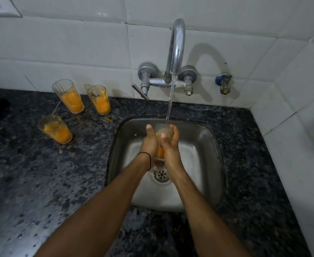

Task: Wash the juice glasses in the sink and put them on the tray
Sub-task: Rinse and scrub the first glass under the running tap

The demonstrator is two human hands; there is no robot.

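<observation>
Desk, left: three waiting glasses (68, 96) stand on the dark desk (23, 164) left of the sink, each with orange pulp inside. A small orange smear (108, 119) lies beside them.
Left grip: the left grip (149, 140) is wrapped against the near-left side of the held glass (162, 133), over the basin.
Held glass: upright between both palms under the stream, mouth up, orange still showing low inside.
Right grip: the right grip (171, 143) is clamped on the same glass, with the thumb across its front.
Water: the tap (176, 47) runs a thin water stream (171, 97) into the glass mouth.
Sink: steel sink (213, 145), drain (161, 174) below the wrists.
Tray: not in view.
Risk: wet skin on wet glass may let it slip and strike the steel. A short rinse would probably leave pulp at the bottom.
</observation>
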